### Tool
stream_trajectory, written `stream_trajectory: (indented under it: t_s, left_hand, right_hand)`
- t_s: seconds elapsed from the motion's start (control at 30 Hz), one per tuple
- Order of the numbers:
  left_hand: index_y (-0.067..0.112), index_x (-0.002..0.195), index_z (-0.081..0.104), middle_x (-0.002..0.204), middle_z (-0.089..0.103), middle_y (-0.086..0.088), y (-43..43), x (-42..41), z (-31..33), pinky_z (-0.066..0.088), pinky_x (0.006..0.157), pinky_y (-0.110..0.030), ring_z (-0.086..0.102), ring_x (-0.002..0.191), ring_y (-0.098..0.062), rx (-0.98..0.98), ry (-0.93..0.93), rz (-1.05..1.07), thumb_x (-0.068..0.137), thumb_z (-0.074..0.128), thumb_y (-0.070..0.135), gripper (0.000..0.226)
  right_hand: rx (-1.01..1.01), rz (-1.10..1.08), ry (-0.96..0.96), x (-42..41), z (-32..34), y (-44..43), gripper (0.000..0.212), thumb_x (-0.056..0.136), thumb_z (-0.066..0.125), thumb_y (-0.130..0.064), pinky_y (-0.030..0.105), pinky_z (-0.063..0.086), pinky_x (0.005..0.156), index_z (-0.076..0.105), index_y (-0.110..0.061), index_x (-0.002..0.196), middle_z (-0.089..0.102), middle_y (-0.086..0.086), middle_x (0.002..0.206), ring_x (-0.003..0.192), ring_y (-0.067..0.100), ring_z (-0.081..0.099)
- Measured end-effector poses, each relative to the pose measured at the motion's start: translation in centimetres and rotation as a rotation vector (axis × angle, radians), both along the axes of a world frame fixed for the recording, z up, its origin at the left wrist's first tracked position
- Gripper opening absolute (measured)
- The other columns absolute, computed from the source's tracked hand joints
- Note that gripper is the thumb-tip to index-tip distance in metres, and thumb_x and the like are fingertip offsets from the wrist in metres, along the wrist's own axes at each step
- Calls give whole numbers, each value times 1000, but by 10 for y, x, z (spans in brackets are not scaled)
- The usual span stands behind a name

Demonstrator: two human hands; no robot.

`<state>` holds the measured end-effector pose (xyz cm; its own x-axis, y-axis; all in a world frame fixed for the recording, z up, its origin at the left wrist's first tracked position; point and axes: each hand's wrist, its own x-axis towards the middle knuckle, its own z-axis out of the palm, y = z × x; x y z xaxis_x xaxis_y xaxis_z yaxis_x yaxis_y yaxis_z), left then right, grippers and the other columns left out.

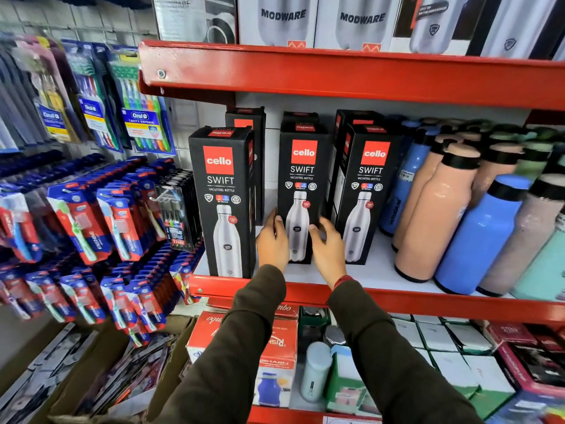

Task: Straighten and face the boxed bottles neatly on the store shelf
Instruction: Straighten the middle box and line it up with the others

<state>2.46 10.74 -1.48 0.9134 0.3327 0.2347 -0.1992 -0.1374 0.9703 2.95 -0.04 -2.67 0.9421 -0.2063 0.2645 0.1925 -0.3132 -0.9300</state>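
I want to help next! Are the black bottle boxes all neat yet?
Partly. The left box already stands at the shelf edge, facing out. The left hand and right hand grip the middle box, which sits further back. The right box is also set back and slightly turned.

Toothbrush packs (91, 228) hang left (more above (143, 123)); loose bottles (477, 234) right; Modware boxes (284, 19) up top.
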Motion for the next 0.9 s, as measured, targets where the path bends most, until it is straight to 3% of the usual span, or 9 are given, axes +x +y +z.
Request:
stream_trajectory:
  t_s: [0.13, 0.27, 0.47, 0.7, 0.9]
  left_hand:
    - [15, 142, 49, 139, 59, -9, 2, -9, -4, 36, 106, -23, 52, 131, -24, 9, -7, 4, 104, 36, 25, 41]
    - [15, 140, 52, 137, 60, -10, 4, -21, -8, 36, 100, -20, 54, 128, -25, 37, -12, 41, 104, 38, 26, 41]
    - [14, 139, 52, 138, 59, -10, 6, -46, -9, 30, 94, -14, 52, 130, -22, 40, -30, 55, 103, 41, 26, 40]
    - [12, 142, 48, 144, 54, -6, 10, -68, -12, 31, 104, -19, 47, 135, -18, 12, -43, 18, 103, 40, 29, 43]
    - [10, 140, 50, 141, 56, -8, 9, -72, -12, 36, 112, -28, 49, 134, -21, 10, -56, 13, 103, 40, 29, 43]
  right_hand:
    - [6, 4, -15, -10, 0, 0, 45, 98, 51, -26, 33, 38, 110, 45, -11, 141, 55, 10, 140, 130, 22, 51]
    - [34, 17, -37, -26, -1, 0, 43, 98, 52, -24, 23, 37, 103, 48, -10, 139, 55, 7, 140, 128, 18, 52]
    - [68, 24, -55, -51, -4, 0, 41, 97, 53, -25, 23, 40, 101, 51, -12, 136, 58, 2, 131, 120, 13, 55]
    - [73, 51, -64, -76, -3, -1, 40, 97, 52, -25, 17, 39, 91, 50, -18, 137, 54, -11, 117, 107, 4, 54]
    - [19, 60, -73, -80, -3, -2, 41, 99, 49, -25, 20, 36, 99, 47, -19, 139, 57, -1, 133, 122, 10, 52]
